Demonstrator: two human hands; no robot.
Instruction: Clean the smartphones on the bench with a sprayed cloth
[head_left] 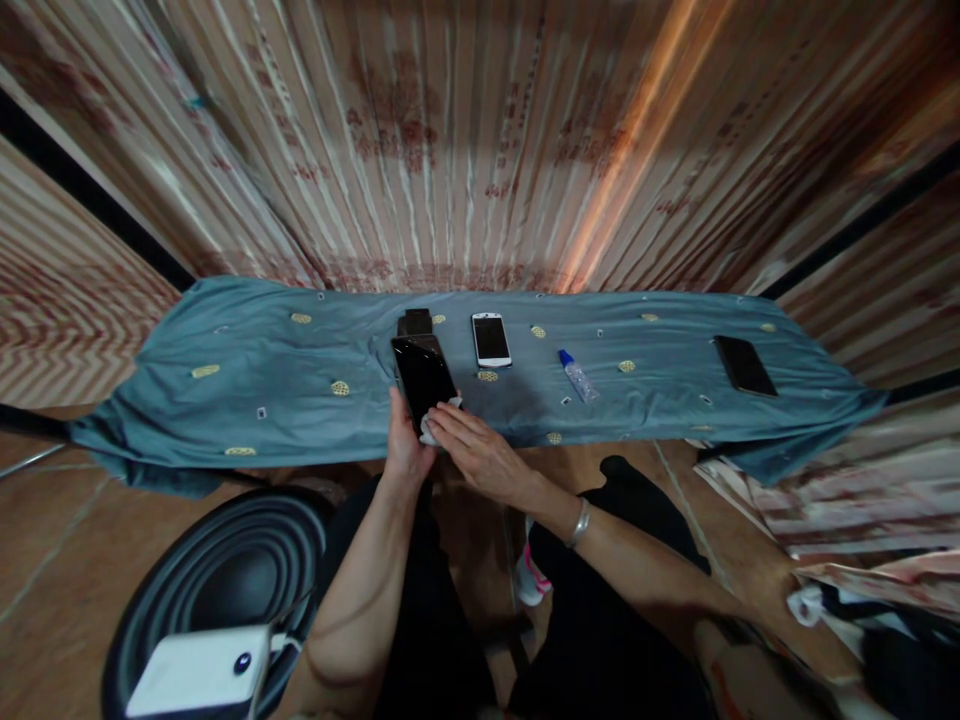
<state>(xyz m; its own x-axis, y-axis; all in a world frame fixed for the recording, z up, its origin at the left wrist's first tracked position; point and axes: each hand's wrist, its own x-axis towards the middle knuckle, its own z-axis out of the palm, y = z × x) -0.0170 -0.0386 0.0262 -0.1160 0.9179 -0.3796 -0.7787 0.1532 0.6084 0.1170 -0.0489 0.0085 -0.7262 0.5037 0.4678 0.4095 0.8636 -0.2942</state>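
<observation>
My left hand (pixel 409 445) is closed around the lower left edge of a black smartphone (pixel 424 372), its dark screen tilted up towards me above the table. My right hand (pixel 480 450) presses a crumpled white tissue (pixel 430 430) against the lower part of that screen, with the fingers together over it. Just behind the held phone lies a small dark flat item (pixel 415 321), partly covered by it. A white smartphone (pixel 491 340) with a black screen rests to the right. Farther right is a small clear bottle (pixel 577 377) with a blue cap, lying on its side.
A blue-green patterned cloth (pixel 300 425) covers the narrow table. Near its right end lies a dark flat device (pixel 745 366). Curtains (pixel 450 150) hang behind. Below left, a white power bank (pixel 202 668) with a cable sits on a black ribbed round object (pixel 292 530).
</observation>
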